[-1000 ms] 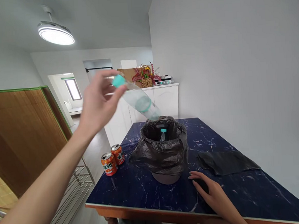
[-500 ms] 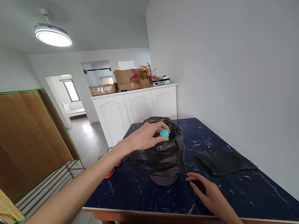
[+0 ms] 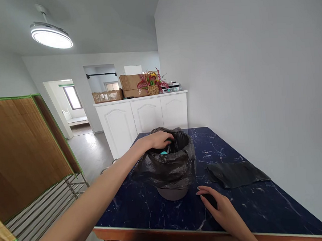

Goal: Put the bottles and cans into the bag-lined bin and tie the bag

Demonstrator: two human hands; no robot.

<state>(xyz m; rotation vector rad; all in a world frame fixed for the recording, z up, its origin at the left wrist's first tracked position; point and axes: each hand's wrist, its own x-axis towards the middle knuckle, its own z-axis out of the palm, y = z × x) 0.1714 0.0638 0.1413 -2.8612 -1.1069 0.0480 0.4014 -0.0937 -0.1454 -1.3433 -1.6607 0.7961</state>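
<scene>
My left hand (image 3: 160, 139) reaches into the mouth of a black plastic bag (image 3: 172, 170), which lines a grey bin (image 3: 173, 194) standing on the table. Its fingers curl downward with a gap between thumb and fingertips, and the tips are partly hidden. Just below this hand, inside the bag's rim, a bit of a small turquoise object (image 3: 163, 153) shows, apart from the fingers. My right hand (image 3: 219, 208) rests on the tabletop to the right of the bin, thumb and fingers apart. The space under its palm is dark.
A folded black plastic bag (image 3: 237, 174) lies on the blue marbled table (image 3: 134, 213). Metal-rimmed cans (image 3: 105, 170) are mostly hidden behind my left forearm. Beyond the table, a white cabinet (image 3: 147, 116) bears cardboard boxes and a flower basket (image 3: 153, 89). A metal rack (image 3: 50, 203) stands left.
My left hand has moved deeper into the bin's mouth, and the turquoise object has left its fingers for the inside of the bag. My right hand has stayed on the table.
</scene>
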